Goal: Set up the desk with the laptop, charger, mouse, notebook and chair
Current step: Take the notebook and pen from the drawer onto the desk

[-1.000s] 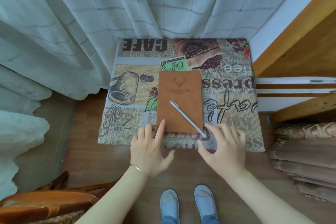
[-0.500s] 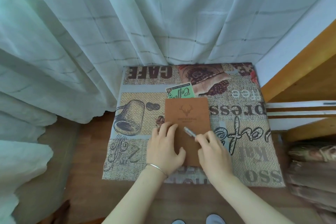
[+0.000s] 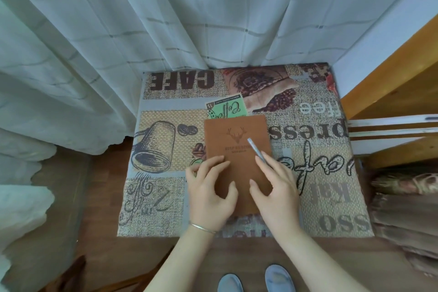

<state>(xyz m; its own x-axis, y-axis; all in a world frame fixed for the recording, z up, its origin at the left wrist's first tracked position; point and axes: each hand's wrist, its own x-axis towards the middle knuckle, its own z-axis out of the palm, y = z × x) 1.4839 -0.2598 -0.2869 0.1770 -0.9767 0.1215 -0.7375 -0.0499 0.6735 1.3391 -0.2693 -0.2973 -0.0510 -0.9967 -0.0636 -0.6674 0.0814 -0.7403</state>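
The left hand (image 3: 209,193) is pressing flat, fingers spread, steadying the notebook (image 3: 237,149); the right hand (image 3: 275,187), at three o'clock, is pinching the pen (image 3: 256,150) to lift it.

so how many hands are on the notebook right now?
2. The left hand rests flat on the lower left of the notebook; the right hand is on its lower right, fingers over the pen.

Sheer checked curtain (image 3: 166,19), wooden floor (image 3: 104,197), white wall (image 3: 379,31), wooden shelving (image 3: 403,73)
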